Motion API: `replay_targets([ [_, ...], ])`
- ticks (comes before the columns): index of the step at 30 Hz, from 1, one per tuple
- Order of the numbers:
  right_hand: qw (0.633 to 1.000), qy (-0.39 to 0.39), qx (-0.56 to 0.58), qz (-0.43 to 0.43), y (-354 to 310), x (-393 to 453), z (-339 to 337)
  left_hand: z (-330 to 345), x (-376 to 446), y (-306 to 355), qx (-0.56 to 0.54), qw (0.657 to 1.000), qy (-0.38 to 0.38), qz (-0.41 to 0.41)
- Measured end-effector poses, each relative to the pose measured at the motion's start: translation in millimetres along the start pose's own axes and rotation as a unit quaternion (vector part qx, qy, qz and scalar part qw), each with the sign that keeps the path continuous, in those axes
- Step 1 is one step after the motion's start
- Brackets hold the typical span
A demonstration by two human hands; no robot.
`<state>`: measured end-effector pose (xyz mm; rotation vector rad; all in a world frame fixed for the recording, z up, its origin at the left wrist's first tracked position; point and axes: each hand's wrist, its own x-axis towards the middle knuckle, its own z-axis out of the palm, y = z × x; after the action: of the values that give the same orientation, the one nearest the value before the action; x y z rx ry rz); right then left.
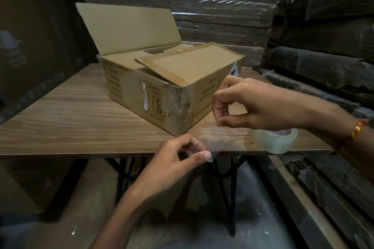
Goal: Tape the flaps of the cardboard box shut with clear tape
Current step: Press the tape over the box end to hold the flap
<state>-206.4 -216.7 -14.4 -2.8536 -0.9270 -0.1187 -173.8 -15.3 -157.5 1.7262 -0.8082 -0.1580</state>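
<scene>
A brown cardboard box (157,91) stands on the wooden table (70,119), turned corner-on to me. Its far flap (127,26) stands upright and open; the near right flap (188,62) lies down, slightly raised. A strip of clear tape (214,139) stretches in the air between my hands, in front of the box's near corner. My left hand (182,159) pinches its lower end between thumb and fingers at the table's front edge. My right hand (249,105) pinches the upper end. The clear tape roll (275,140) lies on the table under my right wrist.
Shrink-wrapped stacks of flat cardboard (222,12) fill the space behind the table and to the right. The table's black metal legs (232,198) show below its front edge. More flat cardboard (323,198) lies low on the right.
</scene>
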Motion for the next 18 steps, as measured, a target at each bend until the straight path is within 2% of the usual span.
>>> replay_targets([
  [6,1.0,-0.007,0.015,0.012,7,3,2,6,-11,-7,-0.143,0.988,0.048,-0.041],
  [10,0.999,-0.002,0.038,0.026,14,8,6,13,-16,-12,-0.358,0.925,0.096,-0.085],
  [12,0.999,0.014,0.043,0.028,16,12,10,17,-17,-13,-0.417,0.895,0.12,-0.102],
  [15,0.997,0.054,0.044,0.026,18,23,16,26,-12,-13,-0.453,0.868,0.168,-0.115],
  [18,0.995,0.095,0.019,0.014,18,36,23,31,-5,-10,-0.439,0.862,0.224,-0.119],
])
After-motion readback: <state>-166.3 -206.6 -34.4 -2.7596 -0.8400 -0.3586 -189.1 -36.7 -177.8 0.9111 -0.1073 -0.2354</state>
